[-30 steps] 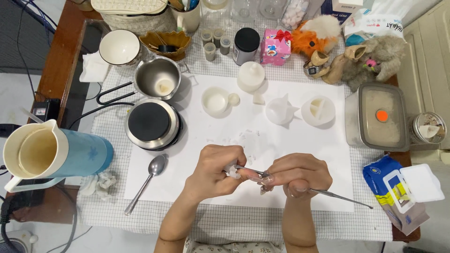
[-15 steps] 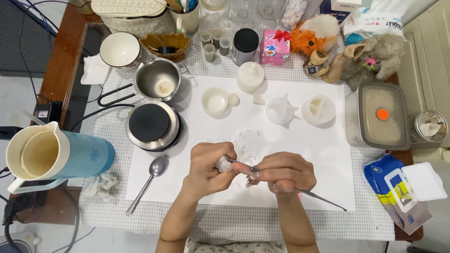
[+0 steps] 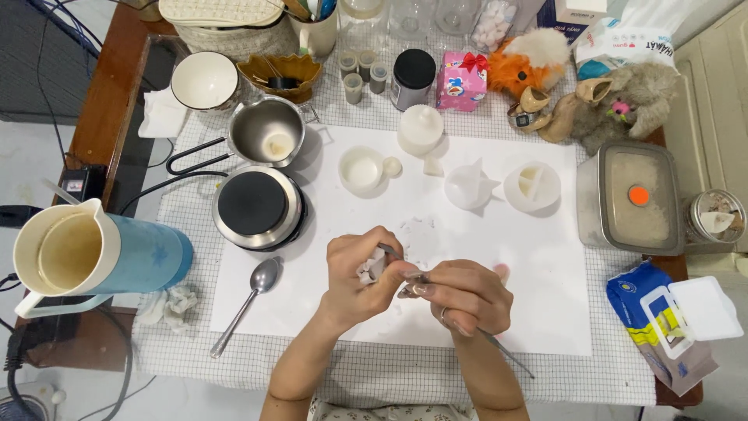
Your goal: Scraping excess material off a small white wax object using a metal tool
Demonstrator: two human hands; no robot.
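Note:
My left hand (image 3: 354, 277) is closed around a small white lump (image 3: 368, 268) held above the white paper sheet (image 3: 327, 226). My right hand (image 3: 463, 295) grips a thin metal pick (image 3: 506, 356). Its front end rests against the white lump between my fingers, and its long tail points back to the lower right. White crumbs (image 3: 417, 231) lie scattered on the paper just beyond my hands.
A metal spoon (image 3: 248, 302) lies left of my hands. Behind it stand a small hot plate (image 3: 255, 205), a steel pot (image 3: 266, 132) and white moulds (image 3: 469, 185). A blue jug (image 3: 93, 257) stands at the left, a lidded container (image 3: 635, 195) and a blue packet (image 3: 662, 320) at the right.
Both hands have shifted slightly up and left. The pick has swung, so its tail now points more steeply down toward the table's front edge.

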